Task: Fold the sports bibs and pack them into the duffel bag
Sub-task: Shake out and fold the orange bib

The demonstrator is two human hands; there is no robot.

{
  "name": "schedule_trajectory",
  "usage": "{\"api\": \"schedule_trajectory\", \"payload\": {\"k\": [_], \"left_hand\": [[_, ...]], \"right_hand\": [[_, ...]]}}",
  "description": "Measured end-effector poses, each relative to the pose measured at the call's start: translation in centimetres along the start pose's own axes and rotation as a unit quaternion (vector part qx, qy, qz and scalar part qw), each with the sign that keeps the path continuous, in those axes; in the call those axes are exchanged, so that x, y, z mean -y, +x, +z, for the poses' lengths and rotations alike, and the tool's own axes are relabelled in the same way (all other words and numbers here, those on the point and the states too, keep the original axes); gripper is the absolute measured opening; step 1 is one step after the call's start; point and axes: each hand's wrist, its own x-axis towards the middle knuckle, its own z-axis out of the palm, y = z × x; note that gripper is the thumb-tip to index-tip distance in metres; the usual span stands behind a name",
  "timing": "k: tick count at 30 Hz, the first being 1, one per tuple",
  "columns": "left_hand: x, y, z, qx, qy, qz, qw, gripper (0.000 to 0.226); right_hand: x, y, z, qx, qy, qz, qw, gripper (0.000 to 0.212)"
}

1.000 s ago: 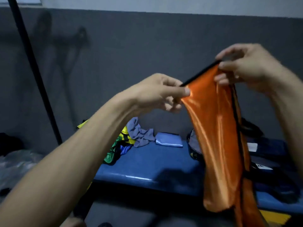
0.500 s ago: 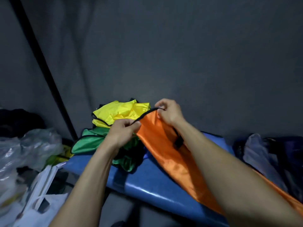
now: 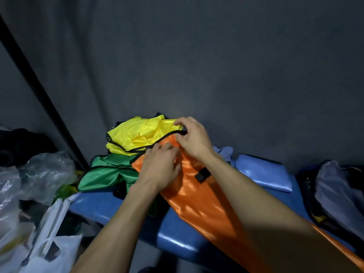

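So this looks like the fold step on the orange bib, not the packing yet. It's stretched out long across the blue bench, running from mid frame down to the lower right corner, with its top end lying over the pile of other bibs. The right hand has thumb and fingers pinching the black-trimmed top edge of the orange bib, just above center of the frame. The left hand sits right below it, palm down on the fabric with fingers bent; I honestly can't tell if it's gripping the cloth or just pressing it flat. Next move, I'd guess, is bringing that pinched top edge back toward the bottom end to halve it, and since the fabric looks shiny and slippery the other hand probably needs to pin it so it doesn't slide off the bench. Behind the hands there's a yellow bib on top of a green bib, both crumpled, so at least 2 more to do. For containers: the dark bag at the right edge of the frame is open, with grey cloth sitting in it, probably the duffel but I can't say for sure. A folded light blue piece lies on the bench beside it. At lower left there are plastic bags; contents too blurry to call.
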Motion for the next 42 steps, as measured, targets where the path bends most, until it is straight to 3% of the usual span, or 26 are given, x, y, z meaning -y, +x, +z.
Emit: {"api": "schedule_trajectory", "payload": {"k": [3,6,9,12,17,22,25,28,31,35,38,42], "left_hand": [[-2.6,0.3,0.1,-0.033,-0.104,0.048,0.993,0.018],[-7.2,-0.3,0.4,0.049,-0.206,0.156,0.965,0.014],[-11.9,-1.7,2.1,0.146,-0.201,0.247,0.937,0.018],[-15.8,-2.9,3.8,0.191,-0.217,0.302,0.908,0.026],[-20.6,-4.4,4.8,0.226,-0.169,0.381,0.880,0.052],[-23.6,-7.3,4.4,0.260,-0.138,0.436,0.851,0.065],[-25.0,-9.2,4.5,0.223,-0.132,0.462,0.848,0.061],[-25.6,-9.6,5.0,0.176,-0.169,0.466,0.850,0.038],[-25.9,-8.9,5.2,0.170,-0.300,0.407,0.846,0.015],[-27.0,-7.5,4.4,0.177,-0.403,0.307,0.844,0.014],[-28.1,-6.6,4.1,0.176,-0.436,0.265,0.842,0.017],[-29.2,-5.4,4.3,0.198,-0.471,0.234,0.827,0.009]], "right_hand": [[-1.2,-4.0,-5.4,-0.020,0.021,-0.034,0.999,0.028],[-4.1,-10.0,-12.2,-0.013,-0.028,-0.011,0.999,0.019],[-7.5,-17.2,-18.6,-0.005,-0.083,0.082,0.993,0.013],[-10.0,-24.1,-23.2,-0.032,-0.128,0.141,0.981,0.012],[-11.8,-31.9,-26.9,-0.039,-0.207,0.217,0.953,0.005],[-11.5,-35.3,-28.8,-0.011,-0.230,0.278,0.933,0.013],[-11.0,-36.0,-29.3,0.063,-0.213,0.329,0.918,0.025],[-11.0,-36.4,-29.4,0.118,-0.203,0.343,0.910,0.029],[-10.4,-36.3,-29.7,0.088,-0.113,0.294,0.945,0.022],[-8.6,-35.9,-29.3,0.083,0.062,0.212,0.972,0.037],[-8.3,-35.4,-28.4,0.070,0.024,0.182,0.980,0.047],[-9.1,-34.7,-27.8,0.018,0.050,0.189,0.981,0.012]]}}
